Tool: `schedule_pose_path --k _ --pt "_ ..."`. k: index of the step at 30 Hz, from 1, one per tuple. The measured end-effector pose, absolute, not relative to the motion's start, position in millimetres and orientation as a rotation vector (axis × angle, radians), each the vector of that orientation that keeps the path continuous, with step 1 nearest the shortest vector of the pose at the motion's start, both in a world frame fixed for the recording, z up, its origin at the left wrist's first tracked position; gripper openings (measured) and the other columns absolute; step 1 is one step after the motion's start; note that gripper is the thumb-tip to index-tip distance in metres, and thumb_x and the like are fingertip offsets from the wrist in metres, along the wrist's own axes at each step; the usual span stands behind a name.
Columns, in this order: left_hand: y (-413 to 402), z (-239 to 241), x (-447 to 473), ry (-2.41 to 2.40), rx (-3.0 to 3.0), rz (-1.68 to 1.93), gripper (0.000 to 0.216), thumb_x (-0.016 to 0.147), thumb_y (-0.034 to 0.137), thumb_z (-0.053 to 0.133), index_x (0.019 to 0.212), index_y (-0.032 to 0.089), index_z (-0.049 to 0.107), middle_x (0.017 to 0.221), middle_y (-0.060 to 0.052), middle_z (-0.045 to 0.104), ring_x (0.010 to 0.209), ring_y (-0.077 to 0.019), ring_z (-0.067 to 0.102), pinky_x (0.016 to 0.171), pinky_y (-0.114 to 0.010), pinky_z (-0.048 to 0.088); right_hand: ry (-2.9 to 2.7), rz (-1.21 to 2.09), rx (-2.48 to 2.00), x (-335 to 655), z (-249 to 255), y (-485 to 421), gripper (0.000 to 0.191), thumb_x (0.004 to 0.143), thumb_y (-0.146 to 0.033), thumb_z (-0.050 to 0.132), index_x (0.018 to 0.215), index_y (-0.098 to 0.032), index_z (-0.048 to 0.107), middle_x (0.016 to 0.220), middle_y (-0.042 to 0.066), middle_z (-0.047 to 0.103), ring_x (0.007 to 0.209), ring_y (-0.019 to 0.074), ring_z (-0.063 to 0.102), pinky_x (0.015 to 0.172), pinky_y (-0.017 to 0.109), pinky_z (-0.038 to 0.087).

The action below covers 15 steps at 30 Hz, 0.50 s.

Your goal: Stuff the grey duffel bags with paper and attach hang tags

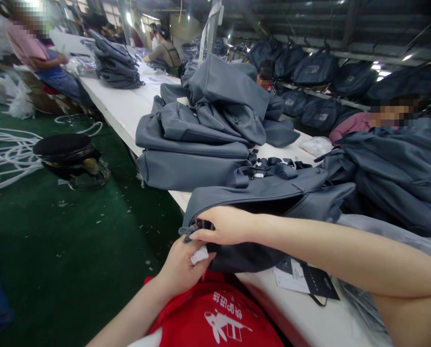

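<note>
A dark grey bag (pixel 259 197) lies on the table edge before me, its top opening showing a dark inside. My right hand (pixel 226 225) reaches across to the bag's near left end. Its fingers close on a black buckle (pixel 205 224) and a short strap there. From below, my left hand (pixel 186 262) grips the same strap end (pixel 187 232), close against the right fingers. A small white piece (pixel 200 255) shows at my left thumb and forefinger; whether it is held or stuck on, I cannot tell. The fingertips of both hands are partly hidden.
Stacked grey bags (pixel 194 168) stand beyond on the white table (pixel 109 103). Black and white hang tags (pixel 305 279) lie by my right forearm. More bags (pixel 399 168) pile at the right. A black stool (pixel 63 147) stands on the green floor; several co-workers are around the table.
</note>
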<state>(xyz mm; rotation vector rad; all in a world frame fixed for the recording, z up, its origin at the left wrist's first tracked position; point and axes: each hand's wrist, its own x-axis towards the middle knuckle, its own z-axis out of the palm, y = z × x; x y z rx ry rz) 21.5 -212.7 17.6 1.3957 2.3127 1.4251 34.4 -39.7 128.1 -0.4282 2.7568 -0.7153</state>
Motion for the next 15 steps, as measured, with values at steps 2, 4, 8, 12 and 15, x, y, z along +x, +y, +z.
schedule_pose_path --k 2,4,8,12,15 --pt "-209.9 20.1 21.1 2.277 1.394 1.392 0.022 0.085 0.028 0.06 0.105 0.026 0.07 0.103 -0.004 0.073 0.098 -0.022 0.066 0.088 -0.034 0.052 2.791 -0.696 -0.378 32.7 115.1 -42.7 0.028 0.089 -0.038 0.056 0.097 -0.016 0.071 0.09 0.007 0.072 0.076 0.0164 0.062 0.069 0.025 0.043" --pt "-209.4 21.6 20.6 2.221 1.39 1.407 0.025 0.086 0.027 0.06 0.109 0.027 0.069 0.109 -0.005 0.072 0.104 -0.0218 0.064 0.094 -0.035 0.05 2.768 -0.7 -0.438 29.7 104.9 -40.5 0.025 0.091 -0.031 0.053 0.1 -0.017 0.072 0.097 0.006 0.073 0.084 0.0169 0.063 0.075 0.025 0.044" --pt "-220.8 17.9 20.4 2.16 1.314 1.582 0.02 0.088 0.028 0.058 0.102 0.026 0.072 0.112 -0.006 0.068 0.106 -0.0206 0.062 0.093 -0.033 0.05 2.771 -0.701 -0.491 26.3 103.2 -31.6 0.026 0.092 -0.029 0.051 0.104 -0.019 0.072 0.106 0.006 0.072 0.096 0.0192 0.063 0.085 0.028 0.045" --pt "-241.6 -0.9 16.3 2.483 0.892 1.826 0.018 0.088 0.03 0.055 0.089 0.021 0.071 0.097 -0.007 0.069 0.093 -0.0197 0.065 0.085 -0.031 0.051 2.85 -0.54 -0.51 27.5 108.6 -24.7 0.022 0.09 -0.027 0.057 0.103 -0.02 0.073 0.107 0.007 0.072 0.099 0.0223 0.063 0.09 0.032 0.044" --pt "-250.3 -22.3 12.0 2.562 0.566 1.698 0.024 0.088 0.038 0.055 0.084 0.02 0.07 0.085 -0.004 0.07 0.081 -0.0195 0.065 0.076 -0.03 0.051 2.919 -0.195 -0.51 28.4 103.8 -23.1 0.023 0.089 -0.017 0.055 0.102 -0.016 0.073 0.111 0.013 0.069 0.105 0.0272 0.06 0.094 0.037 0.042"
